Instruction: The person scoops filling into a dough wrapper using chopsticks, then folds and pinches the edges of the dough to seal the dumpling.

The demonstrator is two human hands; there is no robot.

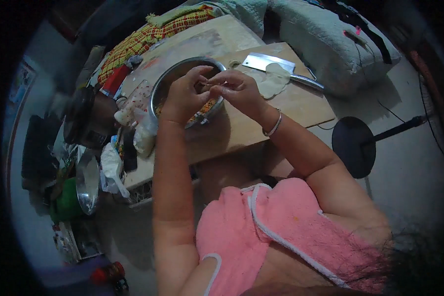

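My left hand (181,96) and my right hand (242,88) meet at the fingertips above a metal bowl (154,88). Between them they pinch a small piece of dough (225,83), mostly covered by the fingers. Inside the bowl is an orange, chopped filling (208,107), partly hidden behind my left hand. Flat, round dough wrappers (275,82) lie on the wooden board (251,122) to the right of my right hand. A cleaver (268,61) rests beside them, its metal handle partly past the wrappers.
Plastic bags (144,138) and a red box (115,81) crowd the table's left side. A woven checked cloth (133,51) lies behind. On the floor to the right is a stand with a round black base (353,148), near a covered bulky piece (325,48). A metal basin (87,181) stands at left.
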